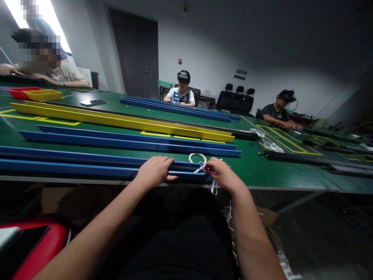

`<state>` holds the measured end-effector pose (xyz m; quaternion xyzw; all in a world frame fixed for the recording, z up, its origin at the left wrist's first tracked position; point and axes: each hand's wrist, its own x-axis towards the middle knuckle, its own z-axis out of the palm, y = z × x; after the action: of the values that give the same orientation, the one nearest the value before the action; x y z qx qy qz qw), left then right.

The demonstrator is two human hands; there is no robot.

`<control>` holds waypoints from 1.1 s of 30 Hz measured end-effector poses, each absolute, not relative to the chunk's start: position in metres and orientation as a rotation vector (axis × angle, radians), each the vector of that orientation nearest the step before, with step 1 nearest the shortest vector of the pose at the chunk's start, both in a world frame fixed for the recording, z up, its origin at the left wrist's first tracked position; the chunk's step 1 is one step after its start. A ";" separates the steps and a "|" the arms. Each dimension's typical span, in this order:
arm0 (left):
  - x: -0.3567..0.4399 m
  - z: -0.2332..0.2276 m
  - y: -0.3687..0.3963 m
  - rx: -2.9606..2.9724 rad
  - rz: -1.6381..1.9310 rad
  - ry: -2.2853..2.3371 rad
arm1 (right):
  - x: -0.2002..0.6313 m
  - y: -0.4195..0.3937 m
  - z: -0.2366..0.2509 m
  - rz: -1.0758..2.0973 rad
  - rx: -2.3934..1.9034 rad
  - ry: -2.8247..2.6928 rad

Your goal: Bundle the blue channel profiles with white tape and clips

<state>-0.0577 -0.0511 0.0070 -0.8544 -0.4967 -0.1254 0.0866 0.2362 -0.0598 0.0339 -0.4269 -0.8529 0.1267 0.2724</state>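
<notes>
Head view. My left hand [155, 171] lies curled over the nearest blue rail [72, 166] at the near edge of the green table [250, 167], fingers closed on its top. My right hand [223, 175], at 3 o'clock from the left, pinches a white tie [201, 163] between fingertips; its loop stands at 11 o'clock from that hand, touching the rail's end. More blue rails [131, 142] and a yellow rail [122, 121] lie toward 12 o'clock.
</notes>
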 end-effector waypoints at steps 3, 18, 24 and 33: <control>-0.058 0.006 -0.050 -2.554 -0.383 -1.468 | 0.239 -0.068 0.049 0.302 -1.151 -2.098; -0.050 0.024 -0.052 -2.864 -0.711 -1.396 | 0.191 -0.069 0.036 0.957 -0.871 -1.461; -0.015 0.022 -0.060 -3.193 -1.156 -1.272 | 0.176 -0.071 0.029 0.944 -0.832 -1.465; 0.013 0.028 -0.066 -3.267 -1.450 -1.305 | 0.168 -0.079 0.033 0.512 -0.872 -1.590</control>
<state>0.0126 -0.0656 0.0282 -0.8118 -0.3242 -0.3603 -0.3258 0.1684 -0.0791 0.0329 -0.3743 -0.6825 0.2199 0.5880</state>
